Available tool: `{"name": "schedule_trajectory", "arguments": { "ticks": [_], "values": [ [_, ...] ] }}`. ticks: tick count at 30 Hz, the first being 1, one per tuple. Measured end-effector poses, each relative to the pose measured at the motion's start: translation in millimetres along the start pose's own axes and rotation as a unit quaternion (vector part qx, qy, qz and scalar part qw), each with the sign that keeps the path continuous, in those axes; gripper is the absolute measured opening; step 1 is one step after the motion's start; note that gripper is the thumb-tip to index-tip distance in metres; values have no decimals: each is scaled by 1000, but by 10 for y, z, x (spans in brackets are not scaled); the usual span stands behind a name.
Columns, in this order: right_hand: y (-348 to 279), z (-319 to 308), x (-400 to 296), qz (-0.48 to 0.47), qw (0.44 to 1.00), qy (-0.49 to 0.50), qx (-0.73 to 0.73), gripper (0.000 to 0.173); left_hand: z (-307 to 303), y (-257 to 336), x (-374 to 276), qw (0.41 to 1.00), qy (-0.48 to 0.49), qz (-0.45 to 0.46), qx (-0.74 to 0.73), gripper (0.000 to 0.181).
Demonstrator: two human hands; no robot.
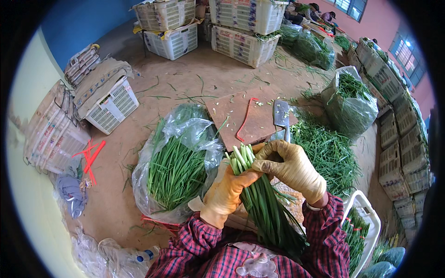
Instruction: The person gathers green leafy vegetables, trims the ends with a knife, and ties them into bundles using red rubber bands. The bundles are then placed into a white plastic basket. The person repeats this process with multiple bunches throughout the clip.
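My left hand [227, 193], in a stained latex glove, is closed round a bunch of green garlic chives [264, 212], its pale cut ends pointing up and its leaves hanging over my lap. At the bunch's right side, near the cut ends, my gloved right hand [292, 166] has thumb and fingertips pinched together; what they pinch cannot be told. Beyond the hands lies a reddish-brown board [226, 111], with a red tie strip [247, 120] and a cleaver [281, 114] on it. To the left, a clear plastic bag [139, 180] holds more long leaves [177, 170].
Loose green trimmings [323, 153] are heaped right of the board, near a filled plastic bag [354, 111]. A white basket [373, 222] with tied bunches stands at my lower right. Crates [243, 45] are stacked ahead and along the right. Red strips [91, 160] lie left; several people [313, 14] sit far off.
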State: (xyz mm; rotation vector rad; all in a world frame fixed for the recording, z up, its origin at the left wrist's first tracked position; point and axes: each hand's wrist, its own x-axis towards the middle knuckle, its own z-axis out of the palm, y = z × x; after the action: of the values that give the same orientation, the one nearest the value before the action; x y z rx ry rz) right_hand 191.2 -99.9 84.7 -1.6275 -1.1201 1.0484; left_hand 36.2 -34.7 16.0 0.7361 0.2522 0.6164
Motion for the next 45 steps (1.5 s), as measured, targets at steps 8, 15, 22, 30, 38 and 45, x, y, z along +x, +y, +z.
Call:
{"name": "schedule_trajectory", "arguments": {
  "ticks": [8, 15, 22, 30, 38, 45],
  "values": [
    [-82, 76, 37, 29, 999, 27, 9, 18, -51, 30, -16, 999, -4, -28, 14, 69],
    [-59, 165, 129, -172, 980, 94, -36, 15, -27, 20, -18, 997, 55, -32, 30, 51],
    [-244, 222, 194, -381, 868, 110, -298, 28, -22, -63, -25, 995, 83, -49, -32, 49],
    [-192, 158, 355, -340, 901, -75, -257, 22, -149, -138, -64, 996, 44, 21, 74, 50],
    [-69, 237, -202, -90, 995, 48, -8, 15, -146, -98, 24, 992, 74, -42, -96, 57],
    [51, 289, -252, -39, 989, 109, -97, 28, -155, -116, -10, 990, -29, -6, -141, 71]
  ]
}}
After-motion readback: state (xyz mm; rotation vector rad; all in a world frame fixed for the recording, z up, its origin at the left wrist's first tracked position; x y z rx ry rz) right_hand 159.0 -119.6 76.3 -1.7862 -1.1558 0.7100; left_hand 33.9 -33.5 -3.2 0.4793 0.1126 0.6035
